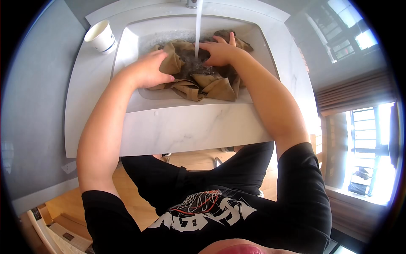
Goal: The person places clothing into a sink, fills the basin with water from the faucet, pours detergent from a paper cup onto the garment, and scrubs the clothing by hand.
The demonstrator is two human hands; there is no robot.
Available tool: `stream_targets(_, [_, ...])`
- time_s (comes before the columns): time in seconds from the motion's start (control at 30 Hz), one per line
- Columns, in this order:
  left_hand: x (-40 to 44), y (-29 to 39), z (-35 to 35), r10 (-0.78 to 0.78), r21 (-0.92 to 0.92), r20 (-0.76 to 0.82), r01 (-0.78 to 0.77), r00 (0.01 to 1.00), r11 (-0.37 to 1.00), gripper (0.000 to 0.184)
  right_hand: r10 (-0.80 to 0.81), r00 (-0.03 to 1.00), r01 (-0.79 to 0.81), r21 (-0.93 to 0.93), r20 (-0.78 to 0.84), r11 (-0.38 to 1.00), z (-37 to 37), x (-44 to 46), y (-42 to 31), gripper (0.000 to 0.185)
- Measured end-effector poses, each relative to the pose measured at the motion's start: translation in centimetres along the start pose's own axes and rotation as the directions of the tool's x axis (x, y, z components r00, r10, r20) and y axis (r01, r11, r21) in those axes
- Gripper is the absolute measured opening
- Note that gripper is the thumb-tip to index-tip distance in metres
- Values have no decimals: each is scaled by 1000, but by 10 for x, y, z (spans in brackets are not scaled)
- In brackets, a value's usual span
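Observation:
A wet khaki-brown garment [218, 87] lies bunched in the white sink [144, 94], partly under water. From the faucet [192, 3] a stream of water [198, 25] falls onto its middle, between my hands. My left hand [149, 70] rests at the garment's left side, thumb apart from the fingers, whose tips touch the fabric. On the right, my right hand [220, 51] lies over the dark wet folds with its fingers spread. Some fingertips are hard to see against the cloth. What kind of garment it is cannot be made out.
A white paper cup [100, 37] stands on the counter [86, 95] left of the sink. The counter's thick front edge [194, 129] lies between the basin and my body. A window [368, 148] and a brown curtain [355, 93] are at the right.

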State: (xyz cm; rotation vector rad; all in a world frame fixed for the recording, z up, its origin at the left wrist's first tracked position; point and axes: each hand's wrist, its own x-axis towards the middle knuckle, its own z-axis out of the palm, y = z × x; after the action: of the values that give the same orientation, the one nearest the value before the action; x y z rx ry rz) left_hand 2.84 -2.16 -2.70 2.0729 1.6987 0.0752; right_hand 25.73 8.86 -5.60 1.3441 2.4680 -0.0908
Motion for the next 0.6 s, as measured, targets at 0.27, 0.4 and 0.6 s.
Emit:
stream_targets(0.27, [1, 2, 3, -24, 69, 88, 18, 996, 997, 83, 4, 1000, -4, -4, 5, 1000, 1, 0, 1, 78])
stream_targets(0.4, [1, 2, 3, -35, 67, 96, 29, 995, 997, 83, 7, 1000, -7, -8, 10, 1000, 0, 0, 1, 78])
stream_targets(0.6, [0, 5, 2, -49, 78, 110, 41, 993, 996, 83, 10, 1000, -10, -10, 18, 1000, -1, -1, 1, 79])
